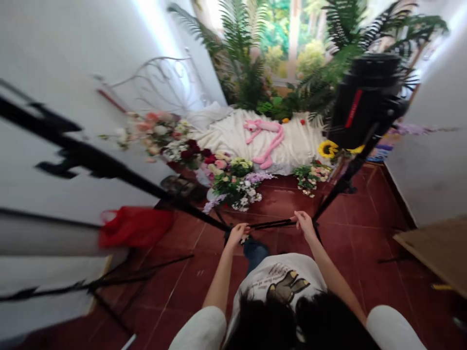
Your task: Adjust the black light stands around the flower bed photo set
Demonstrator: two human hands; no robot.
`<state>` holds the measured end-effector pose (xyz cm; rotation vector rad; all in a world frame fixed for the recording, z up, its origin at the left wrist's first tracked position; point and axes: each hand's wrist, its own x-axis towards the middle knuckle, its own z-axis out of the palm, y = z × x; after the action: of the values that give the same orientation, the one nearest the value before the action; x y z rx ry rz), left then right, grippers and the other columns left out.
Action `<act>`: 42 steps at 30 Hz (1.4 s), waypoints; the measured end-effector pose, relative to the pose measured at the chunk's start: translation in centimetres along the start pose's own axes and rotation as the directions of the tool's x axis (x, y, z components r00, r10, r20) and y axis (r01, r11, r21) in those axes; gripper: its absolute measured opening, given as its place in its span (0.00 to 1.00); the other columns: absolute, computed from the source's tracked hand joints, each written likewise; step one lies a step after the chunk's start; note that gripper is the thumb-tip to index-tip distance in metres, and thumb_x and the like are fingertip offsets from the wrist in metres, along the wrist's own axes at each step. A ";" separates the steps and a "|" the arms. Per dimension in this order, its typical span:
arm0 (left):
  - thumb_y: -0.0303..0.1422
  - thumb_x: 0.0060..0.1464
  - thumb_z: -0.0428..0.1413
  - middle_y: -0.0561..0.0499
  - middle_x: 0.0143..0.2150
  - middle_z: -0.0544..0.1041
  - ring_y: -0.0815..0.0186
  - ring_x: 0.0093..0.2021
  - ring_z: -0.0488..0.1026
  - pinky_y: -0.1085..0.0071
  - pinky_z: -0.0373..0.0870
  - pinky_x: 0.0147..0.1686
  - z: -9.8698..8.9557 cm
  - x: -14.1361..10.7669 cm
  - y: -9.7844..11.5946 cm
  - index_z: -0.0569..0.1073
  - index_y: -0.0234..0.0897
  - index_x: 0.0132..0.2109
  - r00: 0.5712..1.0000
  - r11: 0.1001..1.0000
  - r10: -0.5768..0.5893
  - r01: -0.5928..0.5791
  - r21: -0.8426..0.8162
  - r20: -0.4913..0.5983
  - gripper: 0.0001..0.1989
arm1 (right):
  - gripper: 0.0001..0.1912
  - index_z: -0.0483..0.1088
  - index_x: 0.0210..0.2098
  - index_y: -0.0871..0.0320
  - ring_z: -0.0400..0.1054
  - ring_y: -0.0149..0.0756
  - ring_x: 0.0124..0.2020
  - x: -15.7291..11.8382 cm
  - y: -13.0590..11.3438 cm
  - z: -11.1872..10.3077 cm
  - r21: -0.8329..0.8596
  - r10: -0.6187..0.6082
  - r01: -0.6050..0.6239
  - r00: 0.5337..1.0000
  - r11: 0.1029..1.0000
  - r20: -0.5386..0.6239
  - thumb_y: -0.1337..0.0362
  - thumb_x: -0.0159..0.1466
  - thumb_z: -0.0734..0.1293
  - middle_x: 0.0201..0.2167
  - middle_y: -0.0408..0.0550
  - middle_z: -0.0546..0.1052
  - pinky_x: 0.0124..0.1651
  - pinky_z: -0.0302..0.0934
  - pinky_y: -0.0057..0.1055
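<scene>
A thin black cord, doubled along part of its length, runs nearly level between my two hands. My left hand is closed around its left end, beside the lower part of a black light stand. On the other side, my right hand pinches the cord close to a second black stand. That stand carries a black studio light with a red stripe. Whether the cord is attached to either stand is too small to tell.
Ahead, a pink plush toy lies on cream cloth, with artificial flowers in front and palm leaves behind. A red bag and stand legs are at left. A brown board leans in at right.
</scene>
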<state>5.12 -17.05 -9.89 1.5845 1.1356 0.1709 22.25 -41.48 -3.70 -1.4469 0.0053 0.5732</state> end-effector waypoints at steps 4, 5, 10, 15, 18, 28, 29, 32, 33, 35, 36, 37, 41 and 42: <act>0.32 0.56 0.53 0.50 0.32 0.77 0.60 0.39 0.80 0.55 0.75 0.49 -7.8 1.3 1.4 0.69 0.38 0.35 0.936 0.979 -0.031 -0.042 -0.197 -0.352 0.03 | 0.26 0.67 0.30 0.57 0.58 0.23 0.12 0.4 1.0 3.9 -0.049 0.057 -0.050 0.987 0.998 0.151 0.43 0.45 0.74 0.25 0.49 0.81 0.16 0.51 0.23; 0.33 0.58 0.53 0.49 0.37 0.77 0.61 0.43 0.79 0.55 0.73 0.53 -9.6 1.4 1.9 0.68 0.38 0.38 0.893 0.974 -0.045 -0.061 -0.219 -0.447 0.03 | 0.27 0.67 0.31 0.57 0.58 0.23 0.12 0.5 1.2 4.8 -0.066 0.073 -0.062 0.980 0.996 0.186 0.43 0.45 0.75 0.25 0.49 0.81 0.17 0.52 0.23; 0.36 0.63 0.54 0.41 0.52 0.74 0.63 0.54 0.73 0.61 0.66 0.61 -16.6 1.0 6.0 0.67 0.33 0.49 0.615 0.922 0.113 -0.357 -0.148 -0.780 0.12 | 0.28 0.67 0.31 0.56 0.60 0.25 0.13 0.7 2.4 8.8 -0.162 0.120 -0.071 0.940 0.984 0.318 0.41 0.44 0.75 0.25 0.49 0.81 0.17 0.54 0.23; 0.48 0.65 0.50 0.43 0.50 0.77 0.64 0.53 0.71 0.65 0.65 0.59 -19.2 1.5 11.0 0.69 0.36 0.48 0.554 0.833 0.282 -0.547 -0.087 -0.783 0.19 | 0.27 0.69 0.31 0.57 0.64 0.28 0.15 0.4 2.7 12.1 -0.224 0.144 -0.050 0.893 0.973 0.427 0.42 0.45 0.75 0.25 0.50 0.81 0.18 0.58 0.24; 0.57 0.62 0.46 0.47 0.39 0.78 0.64 0.45 0.74 0.67 0.69 0.52 -19.7 3.0 12.4 0.71 0.38 0.42 0.563 0.794 0.282 -0.592 -0.141 -0.777 0.26 | 0.28 0.70 0.31 0.56 0.63 0.27 0.16 0.3 2.6 14.0 -0.248 0.168 -0.054 0.868 0.967 0.467 0.42 0.44 0.76 0.24 0.48 0.81 0.18 0.57 0.24; 0.63 0.58 0.45 0.51 0.29 0.74 0.69 0.30 0.70 0.72 0.69 0.35 -20.3 5.2 11.4 0.70 0.38 0.32 0.582 0.753 0.289 -0.629 -0.195 -0.761 0.31 | 0.29 0.69 0.21 0.57 0.62 0.28 0.16 3.1 -2.2 24.9 -0.300 0.094 0.173 0.705 0.938 0.703 0.35 0.48 0.73 0.16 0.45 0.73 0.20 0.56 0.27; 0.63 0.57 0.45 0.51 0.29 0.73 0.69 0.30 0.70 0.72 0.68 0.35 -20.2 5.4 11.3 0.69 0.38 0.32 0.582 0.749 0.290 -0.632 -0.199 -0.759 0.31 | 0.29 0.69 0.22 0.57 0.62 0.28 0.16 3.3 -2.9 26.6 -0.295 0.078 0.203 0.689 0.934 0.720 0.35 0.49 0.72 0.16 0.45 0.73 0.20 0.56 0.27; 0.64 0.56 0.44 0.51 0.29 0.73 0.68 0.31 0.70 0.71 0.68 0.37 -19.9 5.5 11.2 0.68 0.39 0.32 0.555 0.744 0.305 -0.646 -0.171 -0.774 0.32 | 0.30 0.70 0.26 0.57 0.61 0.27 0.15 3.6 -4.4 31.9 -0.311 0.083 0.265 0.624 0.913 0.777 0.34 0.53 0.69 0.17 0.44 0.74 0.20 0.56 0.26; 0.64 0.56 0.43 0.51 0.30 0.72 0.68 0.32 0.71 0.71 0.68 0.38 -19.8 5.5 11.3 0.68 0.39 0.31 0.539 0.744 0.309 -0.650 -0.154 -0.784 0.32 | 0.31 0.70 0.28 0.57 0.61 0.28 0.15 3.6 -4.6 33.5 -0.322 0.090 0.289 0.602 0.901 0.793 0.33 0.55 0.67 0.18 0.45 0.74 0.20 0.56 0.26; 0.65 0.56 0.43 0.51 0.30 0.72 0.67 0.33 0.71 0.70 0.69 0.40 -19.7 5.2 11.4 0.67 0.39 0.31 0.519 0.746 0.311 -0.653 -0.134 -0.797 0.32 | 0.33 0.71 0.28 0.58 0.61 0.28 0.14 3.7 -5.0 36.6 -0.374 0.115 0.375 0.560 0.848 0.821 0.32 0.61 0.61 0.17 0.45 0.74 0.20 0.56 0.27; 0.65 0.56 0.43 0.51 0.30 0.72 0.67 0.33 0.71 0.70 0.69 0.40 -19.7 5.1 11.5 0.67 0.39 0.31 0.518 0.746 0.311 -0.652 -0.133 -0.797 0.32 | 0.34 0.71 0.27 0.58 0.60 0.29 0.14 3.8 -5.1 38.0 -0.405 0.124 0.438 0.542 0.803 0.831 0.33 0.63 0.57 0.16 0.46 0.73 0.21 0.57 0.29; 0.65 0.56 0.43 0.51 0.30 0.72 0.67 0.33 0.71 0.70 0.69 0.39 -19.7 5.0 11.6 0.67 0.39 0.32 0.523 0.746 0.312 -0.652 -0.136 -0.793 0.32 | 0.36 0.71 0.25 0.58 0.59 0.29 0.13 4.0 -5.3 39.2 -0.432 0.129 0.500 0.530 0.751 0.838 0.33 0.65 0.54 0.15 0.46 0.72 0.23 0.58 0.30; 0.66 0.55 0.42 0.51 0.30 0.72 0.67 0.33 0.70 0.69 0.68 0.40 -19.6 4.9 11.7 0.66 0.40 0.32 0.532 0.743 0.314 -0.654 -0.146 -0.787 0.32 | 0.37 0.69 0.16 0.56 0.60 0.33 0.14 5.1 -6.1 43.4 -0.489 0.103 0.655 0.535 0.576 0.839 0.32 0.63 0.58 0.09 0.43 0.62 0.32 0.64 0.36; 0.66 0.55 0.42 0.51 0.30 0.72 0.67 0.33 0.71 0.69 0.68 0.40 -19.6 5.0 11.6 0.66 0.40 0.32 0.527 0.743 0.311 -0.653 -0.143 -0.791 0.33 | 0.35 0.68 0.15 0.56 0.62 0.35 0.15 5.3 -6.4 44.3 -0.480 0.075 0.678 0.534 0.557 0.842 0.32 0.62 0.61 0.09 0.43 0.62 0.34 0.65 0.37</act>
<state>1.87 0.94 4.63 1.4010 1.0601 1.4867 14.41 1.58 6.97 -1.8159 -1.4505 0.9097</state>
